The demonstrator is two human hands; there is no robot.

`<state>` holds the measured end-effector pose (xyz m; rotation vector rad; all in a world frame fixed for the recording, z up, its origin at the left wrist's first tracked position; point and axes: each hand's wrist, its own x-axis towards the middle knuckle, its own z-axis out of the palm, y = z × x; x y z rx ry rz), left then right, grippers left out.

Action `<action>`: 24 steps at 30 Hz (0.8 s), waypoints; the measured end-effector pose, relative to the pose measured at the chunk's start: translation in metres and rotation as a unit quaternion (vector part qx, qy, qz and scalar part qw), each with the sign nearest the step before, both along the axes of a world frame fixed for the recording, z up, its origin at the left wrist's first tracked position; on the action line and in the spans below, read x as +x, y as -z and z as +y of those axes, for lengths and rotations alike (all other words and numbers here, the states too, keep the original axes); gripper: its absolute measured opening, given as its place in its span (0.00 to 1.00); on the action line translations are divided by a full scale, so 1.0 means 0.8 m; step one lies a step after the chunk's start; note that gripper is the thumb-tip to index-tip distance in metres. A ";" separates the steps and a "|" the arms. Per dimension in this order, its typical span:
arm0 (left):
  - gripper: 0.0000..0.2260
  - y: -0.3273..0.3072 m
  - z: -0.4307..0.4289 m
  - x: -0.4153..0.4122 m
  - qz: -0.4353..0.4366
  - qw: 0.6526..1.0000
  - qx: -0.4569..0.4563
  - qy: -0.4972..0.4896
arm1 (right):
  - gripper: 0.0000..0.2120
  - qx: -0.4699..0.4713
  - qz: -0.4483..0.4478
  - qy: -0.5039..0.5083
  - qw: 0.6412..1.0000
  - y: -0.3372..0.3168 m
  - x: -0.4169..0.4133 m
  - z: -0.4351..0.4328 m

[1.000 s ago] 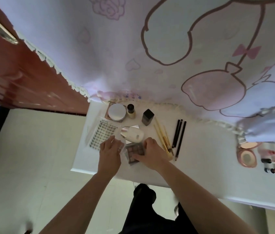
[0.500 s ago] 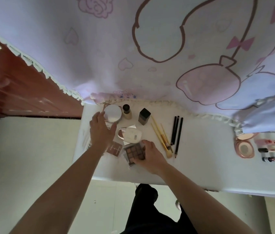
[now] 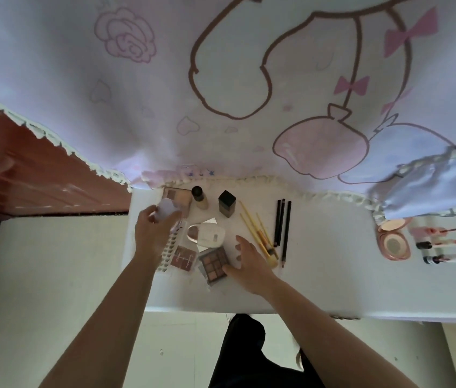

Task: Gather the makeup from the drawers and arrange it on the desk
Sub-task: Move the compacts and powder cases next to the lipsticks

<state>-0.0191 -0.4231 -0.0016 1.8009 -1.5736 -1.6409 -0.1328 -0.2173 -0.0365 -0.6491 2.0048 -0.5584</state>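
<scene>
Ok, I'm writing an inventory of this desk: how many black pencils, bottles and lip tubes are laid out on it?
Black pencils: 3
Bottles: 2
Lip tubes: 3
Total: 8

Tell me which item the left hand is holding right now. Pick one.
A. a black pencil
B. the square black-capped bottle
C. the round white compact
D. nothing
C: the left hand grips the round white compact in its fingers near the desk's back-left corner, while the black pencils and the black-capped bottle sit untouched.
</scene>
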 end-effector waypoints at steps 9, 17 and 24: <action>0.36 -0.094 0.108 0.019 0.153 0.983 0.067 0.076 | 0.11 -0.225 -0.162 0.206 0.938 -0.117 -0.039 0.022; 0.32 -0.157 0.217 -0.041 0.062 0.947 -0.179 0.260 | 0.11 -0.236 -0.237 0.183 0.925 -0.185 -0.088 0.125; 0.41 -0.181 0.292 -0.109 0.073 0.883 -0.240 0.396 | 0.19 -0.234 -0.241 0.146 0.930 -0.206 -0.141 0.223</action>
